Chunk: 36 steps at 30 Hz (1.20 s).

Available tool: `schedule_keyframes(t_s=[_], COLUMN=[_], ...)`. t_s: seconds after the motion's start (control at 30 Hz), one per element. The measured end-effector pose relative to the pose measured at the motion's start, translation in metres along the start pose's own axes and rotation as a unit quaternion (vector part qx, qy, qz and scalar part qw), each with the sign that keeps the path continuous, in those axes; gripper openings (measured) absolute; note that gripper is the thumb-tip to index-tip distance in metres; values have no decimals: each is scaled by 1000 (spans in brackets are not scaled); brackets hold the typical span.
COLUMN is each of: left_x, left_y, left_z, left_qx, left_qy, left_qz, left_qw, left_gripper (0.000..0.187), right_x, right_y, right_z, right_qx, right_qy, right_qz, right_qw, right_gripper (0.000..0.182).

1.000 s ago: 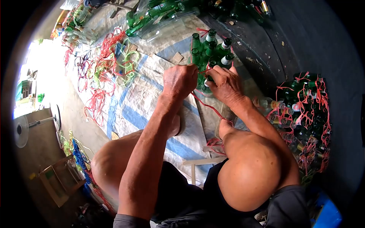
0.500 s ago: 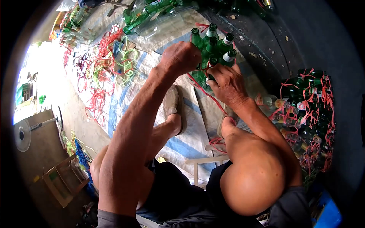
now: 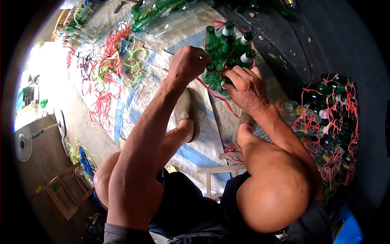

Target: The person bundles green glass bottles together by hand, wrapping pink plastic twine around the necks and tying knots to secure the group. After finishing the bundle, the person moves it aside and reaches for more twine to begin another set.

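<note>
Several green glass bottles (image 3: 227,46) stand upright in a tight cluster on the sheet ahead of my feet. A red plastic cord (image 3: 221,99) runs at their near side and trails down toward my right foot. My left hand (image 3: 189,64) is closed in a fist at the left edge of the cluster, with the cord at its fingers. At the near right bottles, my right hand (image 3: 245,88) has its fingers bent and pressed together by the cord; its fingertips are partly hidden among the bottle necks.
Tangled red and green cords (image 3: 109,69) lie at the left. Bundled bottles tied with red cord (image 3: 335,118) are at the right, and more green bottles (image 3: 150,16) lie at the top. A fan (image 3: 24,143) and a wooden frame (image 3: 65,195) are at the lower left.
My left hand has shifted slightly left and down, off the bottle necks. My right hand has moved a little right, and the bottles now show more clearly.
</note>
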<state>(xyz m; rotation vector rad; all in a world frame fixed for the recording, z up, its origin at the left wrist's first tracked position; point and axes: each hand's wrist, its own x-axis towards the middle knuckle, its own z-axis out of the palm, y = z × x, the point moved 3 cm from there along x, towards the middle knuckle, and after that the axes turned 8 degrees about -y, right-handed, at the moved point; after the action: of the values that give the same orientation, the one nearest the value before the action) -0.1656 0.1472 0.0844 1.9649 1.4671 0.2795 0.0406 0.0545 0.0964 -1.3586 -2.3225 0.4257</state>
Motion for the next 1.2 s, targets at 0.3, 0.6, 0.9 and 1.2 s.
schedule_keyframes(t_s=[0.3, 0.6, 0.9, 1.2], left_x=[-17, -26, -63, -94], left_y=[-17, -19, 2, 20], left_z=[25, 35, 59, 90], left_qx=[-175, -293, -317, -322], left_qy=[88, 41, 90, 178], left_qz=[-31, -90, -138, -131], left_qw=[980, 951, 934, 920], left_gripper=[27, 29, 33, 28], right_x=[-9, 4, -14, -22], right_y=[-3, 2, 8, 12], right_z=[-3, 21, 5, -19], right_qx=[-40, 32, 55, 51], right_qy=[37, -54, -60, -115], right_qz=[1, 64, 26, -22], right_qw=[999, 996, 996, 992], right_gripper=[34, 27, 22, 18])
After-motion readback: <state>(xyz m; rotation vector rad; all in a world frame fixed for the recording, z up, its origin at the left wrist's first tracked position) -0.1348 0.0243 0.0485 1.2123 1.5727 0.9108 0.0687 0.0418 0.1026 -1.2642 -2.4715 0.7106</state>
